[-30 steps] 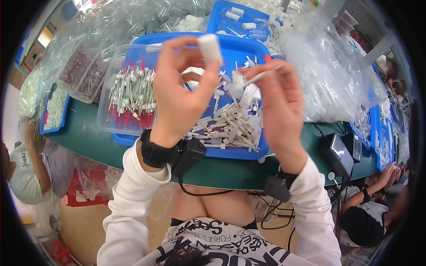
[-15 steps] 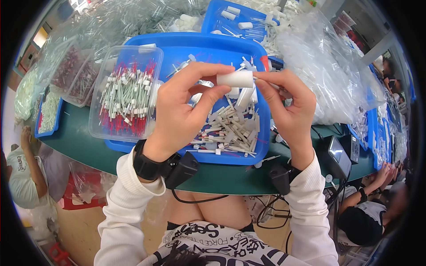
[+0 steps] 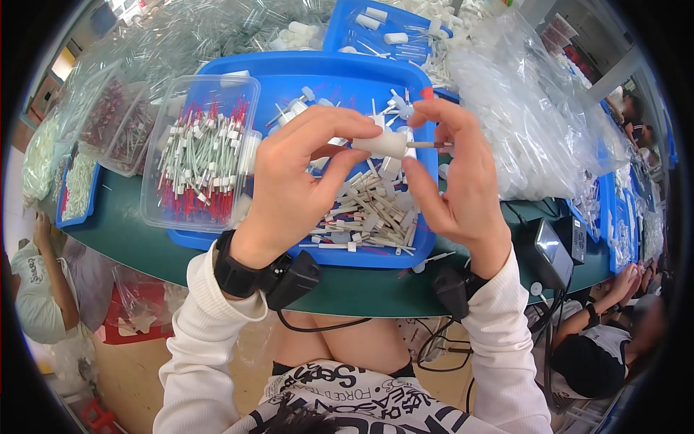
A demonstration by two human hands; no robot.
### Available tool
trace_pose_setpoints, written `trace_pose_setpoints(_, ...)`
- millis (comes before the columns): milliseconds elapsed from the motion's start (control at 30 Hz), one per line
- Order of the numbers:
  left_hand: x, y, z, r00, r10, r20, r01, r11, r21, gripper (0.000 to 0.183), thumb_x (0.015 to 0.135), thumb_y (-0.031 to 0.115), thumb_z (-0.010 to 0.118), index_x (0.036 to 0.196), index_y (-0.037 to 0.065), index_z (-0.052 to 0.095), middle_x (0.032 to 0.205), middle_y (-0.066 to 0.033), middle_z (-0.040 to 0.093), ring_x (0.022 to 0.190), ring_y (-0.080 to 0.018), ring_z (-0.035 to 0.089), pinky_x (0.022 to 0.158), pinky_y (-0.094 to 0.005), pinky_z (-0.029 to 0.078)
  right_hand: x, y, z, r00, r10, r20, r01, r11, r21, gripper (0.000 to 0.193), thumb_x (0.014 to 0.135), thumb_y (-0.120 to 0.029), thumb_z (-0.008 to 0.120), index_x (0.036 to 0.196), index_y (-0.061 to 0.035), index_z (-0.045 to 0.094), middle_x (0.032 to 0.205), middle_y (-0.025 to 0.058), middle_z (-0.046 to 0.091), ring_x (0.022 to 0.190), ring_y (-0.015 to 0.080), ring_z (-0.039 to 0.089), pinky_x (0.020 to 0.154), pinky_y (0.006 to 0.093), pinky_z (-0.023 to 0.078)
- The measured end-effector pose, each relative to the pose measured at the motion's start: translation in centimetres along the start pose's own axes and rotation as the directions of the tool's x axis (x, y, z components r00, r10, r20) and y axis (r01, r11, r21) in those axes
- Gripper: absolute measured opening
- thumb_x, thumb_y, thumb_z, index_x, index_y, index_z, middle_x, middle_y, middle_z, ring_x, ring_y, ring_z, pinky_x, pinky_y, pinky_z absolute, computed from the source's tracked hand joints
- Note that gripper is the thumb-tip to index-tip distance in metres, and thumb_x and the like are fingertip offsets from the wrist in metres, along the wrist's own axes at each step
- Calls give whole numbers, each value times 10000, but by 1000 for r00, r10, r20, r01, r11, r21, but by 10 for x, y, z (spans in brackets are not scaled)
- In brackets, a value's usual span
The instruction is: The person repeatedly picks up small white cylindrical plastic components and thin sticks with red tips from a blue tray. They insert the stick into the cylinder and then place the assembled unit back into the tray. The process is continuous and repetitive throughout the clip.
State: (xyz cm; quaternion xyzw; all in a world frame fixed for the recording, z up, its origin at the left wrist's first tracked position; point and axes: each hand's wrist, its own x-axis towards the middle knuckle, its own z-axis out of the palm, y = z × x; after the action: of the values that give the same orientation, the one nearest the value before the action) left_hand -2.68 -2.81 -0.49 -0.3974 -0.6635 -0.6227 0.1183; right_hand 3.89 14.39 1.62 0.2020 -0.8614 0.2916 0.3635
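My left hand (image 3: 293,173) pinches a white plastic cylinder (image 3: 383,144) between thumb and fingertips, above a large blue tray (image 3: 289,66). From the cylinder's right end a thin brownish rod (image 3: 428,145) sticks out. Around that rod my right hand (image 3: 463,173) is open, its thumb and fingers apart; whether a finger touches the rod is hard to see. Below, the tray holds a heap of thin white sticks (image 3: 372,213) with small white ends. A clear plastic box (image 3: 152,195) at the tray's left is filled with white-capped sticks and red wires (image 3: 199,163).
A smaller blue tray (image 3: 347,36) with white cylinders stands behind. Clear plastic bags (image 3: 520,123) pile up at the right, more clear plastic (image 3: 195,43) at the back left. A black box-shaped device (image 3: 546,253) with cables sits on the green table (image 3: 361,293). Other people work at both sides.
My right thumb and fingers have spread away from the rod, which now shows at the cylinder's end. My left hand keeps its hold, the cylinder slightly lower and more tilted.
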Motion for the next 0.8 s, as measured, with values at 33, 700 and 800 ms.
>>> trace_pose_setpoints(33, 0, 0, 1, 1000, -9, -2, 9, 1000, -13, 244, 727, -84, 629, 942, 31, 650, 912, -89, 626, 831, -181, 630, 670, -270, 556, 0, 0, 0, 1000, 4, 23, -5, 1000, 22, 355, 697, 26, 591, 1038, 19, 490, 970, 140, 540, 694, 265, 517, 665, 297, 435)
trace_pose_setpoints(700, 2, 5, -12, 982, 41, 185, -83, 971, 224, 177, 696, -110, 619, 829, 6, 625, 957, -75, 635, 856, -181, 628, 691, -263, 525, 1, -8, -5, 984, 24, 177, -54, 985, 166, 773, 666, 184, 549, 1372, -34, 323, 1375, 184, 381, 1115, 314, 540, 798, 332, 511)
trace_pose_setpoints(800, 1, 4, -7, 987, -81, 136, 72, 995, 69, 203, 704, -93, 635, 878, 12, 630, 933, -72, 639, 830, -163, 635, 671, -263, 538, 2, -9, -5, 978, -20, 208, 19, 1000, 8, 745, 654, 191, 576, 1337, -43, 392, 1394, 176, 348, 1116, 319, 536, 782, 337, 523)
